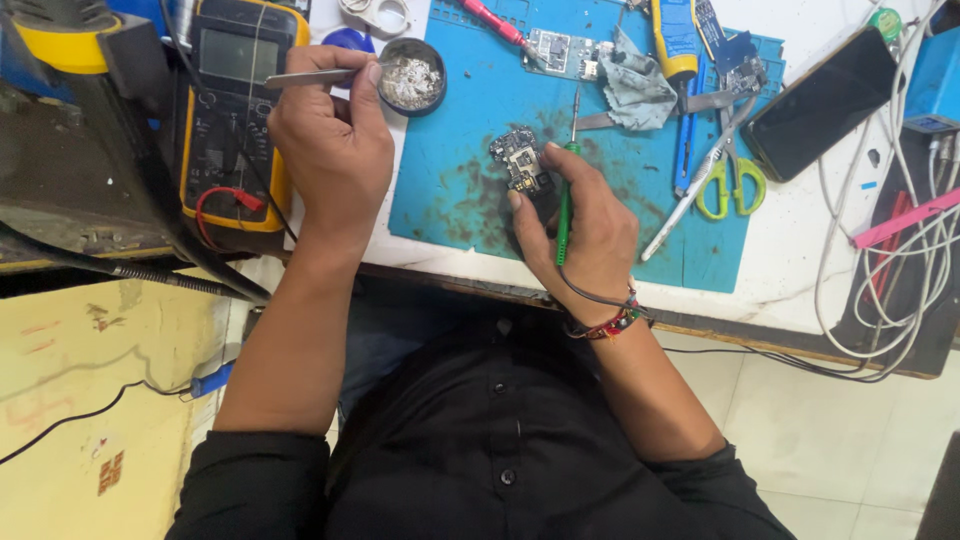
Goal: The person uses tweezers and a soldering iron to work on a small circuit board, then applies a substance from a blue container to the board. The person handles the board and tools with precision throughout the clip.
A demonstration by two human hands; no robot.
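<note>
We list first the desk (800, 250), white-topped, its near edge running across the view above a dark shirt. On it lies a blue work mat (450, 150), stained dark toward its middle, reaching almost to the desk's near edge. At the desk's left edge we record a yellow multimeter (232, 110) with red leads coiled on its lower face. At the right edge lie a dark phone (820, 100), face up, and a tangle of white cables (890, 270).

Our left hand (335, 140) rests over the multimeter's right side, fingers closed on metal tweezers (320, 76); their tips reach into a small round tin (412, 75) of grey-white paste just off the mat's far left corner. Our right hand (590, 230) sits at the mat's near edge, fingers wrapped round a green-handled soldering iron (565, 200), whose tip points toward the far edge. The thumb and fingertips of the same hand pin a small dark circuit board (520, 160) at the mat's centre.

Toward the mat's right edge we note green-handled scissors (725, 170); at its far edge, a crumpled grey cloth (635, 90), a second small board (560, 50) and a red-handled tool (495, 22).
</note>
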